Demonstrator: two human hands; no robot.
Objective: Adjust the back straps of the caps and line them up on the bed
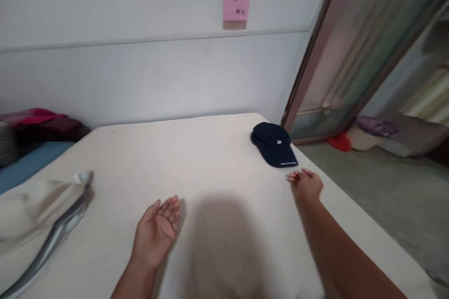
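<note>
A dark navy baseball cap (271, 142) lies at the far right of the white table (210, 159), its brim toward me and a small white mark on the front. My right hand (307, 186) is just below the brim, palm down with fingers apart; a small gap seems to separate it from the cap. Nothing shows in it. Over the left-centre of the table, my left hand (157, 231) is turned palm up, fingers loosely curled and the palm bare.
Pale cloth with a dark edge (45, 224) lies on the table's left side. Behind it are blue and dark red fabrics (45, 124). A pink note (236, 2) is taped to the wall. Right of the table are a sliding door (322, 56) and bundles (368, 133) on the floor.
</note>
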